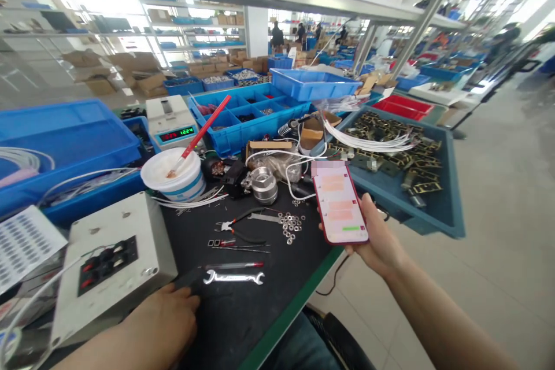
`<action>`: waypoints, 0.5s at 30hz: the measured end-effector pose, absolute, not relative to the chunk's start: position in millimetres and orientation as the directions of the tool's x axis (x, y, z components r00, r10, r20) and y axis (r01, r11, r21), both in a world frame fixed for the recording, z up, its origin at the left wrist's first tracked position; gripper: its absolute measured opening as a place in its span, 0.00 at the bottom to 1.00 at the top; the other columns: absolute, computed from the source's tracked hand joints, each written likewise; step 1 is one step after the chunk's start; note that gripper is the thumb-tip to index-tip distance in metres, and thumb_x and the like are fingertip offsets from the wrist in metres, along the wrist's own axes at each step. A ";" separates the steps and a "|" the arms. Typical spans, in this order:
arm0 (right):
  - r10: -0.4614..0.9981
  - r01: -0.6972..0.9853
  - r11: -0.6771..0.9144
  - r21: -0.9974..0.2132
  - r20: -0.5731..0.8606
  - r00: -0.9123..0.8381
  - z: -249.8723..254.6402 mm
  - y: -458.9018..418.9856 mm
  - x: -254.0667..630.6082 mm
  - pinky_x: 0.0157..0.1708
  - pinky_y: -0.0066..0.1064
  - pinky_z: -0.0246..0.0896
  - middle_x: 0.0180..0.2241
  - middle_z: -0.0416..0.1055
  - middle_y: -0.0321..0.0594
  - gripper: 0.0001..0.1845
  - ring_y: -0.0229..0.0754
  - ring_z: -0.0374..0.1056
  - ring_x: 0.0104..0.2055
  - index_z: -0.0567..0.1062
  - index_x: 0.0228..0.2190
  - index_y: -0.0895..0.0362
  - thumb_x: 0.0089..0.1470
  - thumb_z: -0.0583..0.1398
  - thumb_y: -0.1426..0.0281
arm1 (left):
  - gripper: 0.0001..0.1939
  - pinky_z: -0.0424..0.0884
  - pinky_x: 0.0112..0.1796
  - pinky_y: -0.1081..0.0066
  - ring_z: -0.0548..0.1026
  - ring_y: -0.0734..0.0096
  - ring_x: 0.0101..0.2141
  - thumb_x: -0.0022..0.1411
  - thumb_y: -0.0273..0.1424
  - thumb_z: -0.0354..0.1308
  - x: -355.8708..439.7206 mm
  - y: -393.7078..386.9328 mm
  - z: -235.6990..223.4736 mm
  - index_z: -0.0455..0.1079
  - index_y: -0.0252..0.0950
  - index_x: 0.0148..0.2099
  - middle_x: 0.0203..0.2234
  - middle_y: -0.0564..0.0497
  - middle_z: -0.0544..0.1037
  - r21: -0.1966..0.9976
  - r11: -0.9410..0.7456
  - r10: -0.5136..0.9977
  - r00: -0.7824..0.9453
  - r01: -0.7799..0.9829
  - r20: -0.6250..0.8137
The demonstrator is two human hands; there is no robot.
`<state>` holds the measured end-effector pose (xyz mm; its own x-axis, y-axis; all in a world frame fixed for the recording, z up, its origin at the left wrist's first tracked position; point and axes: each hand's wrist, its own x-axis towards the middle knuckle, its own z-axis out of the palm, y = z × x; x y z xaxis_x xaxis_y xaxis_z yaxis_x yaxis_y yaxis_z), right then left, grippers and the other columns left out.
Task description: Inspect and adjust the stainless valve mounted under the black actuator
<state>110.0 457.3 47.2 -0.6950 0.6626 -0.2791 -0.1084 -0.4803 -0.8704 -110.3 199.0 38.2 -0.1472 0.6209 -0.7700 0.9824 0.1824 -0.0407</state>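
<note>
Within right fingers (371, 214), red phone (341, 208), lit

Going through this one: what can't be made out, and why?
All in the head view:
Underside of the left hand: hidden by its own back.
Part of the right hand: behind the smartphone.
Message text on it: too small, blurred.
Printed sheet: cut off by the left edge.
Distant people: too small and blurred.

Phone (340, 203) right of pliers (227, 225)
</note>
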 end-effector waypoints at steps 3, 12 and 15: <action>0.770 -0.048 -0.389 -0.920 -0.296 -0.566 70.4 503.2 114.4 0.08 0.20 0.55 0.39 0.73 0.53 0.28 0.50 0.75 0.32 0.66 0.54 0.62 0.71 0.38 0.58 | 0.17 0.67 0.46 0.52 0.73 0.44 0.47 0.46 0.17 0.60 -113.0 195.6 23.4 0.80 0.36 0.39 0.42 0.40 0.79 -0.036 0.225 0.630 -0.174 0.974 -0.757; 0.787 0.050 -0.361 -0.931 -0.333 -0.519 97.5 606.6 87.4 0.18 0.17 0.55 0.33 0.72 0.44 0.22 0.34 0.71 0.25 0.68 0.48 0.62 0.73 0.41 0.62 | 0.14 0.66 0.47 0.54 0.74 0.44 0.47 0.48 0.18 0.58 -96.0 206.6 72.6 0.79 0.30 0.38 0.43 0.33 0.78 0.018 0.279 0.612 -0.163 0.960 -0.774; 0.787 0.118 -0.348 -0.930 -0.358 -0.502 87.4 625.3 72.4 0.17 0.17 0.55 0.31 0.71 0.42 0.25 0.33 0.68 0.22 0.70 0.44 0.64 0.73 0.41 0.60 | 0.13 0.66 0.48 0.55 0.75 0.46 0.46 0.51 0.17 0.58 -91.3 209.1 85.3 0.79 0.31 0.38 0.44 0.35 0.78 0.013 0.273 0.636 -0.171 0.962 -0.752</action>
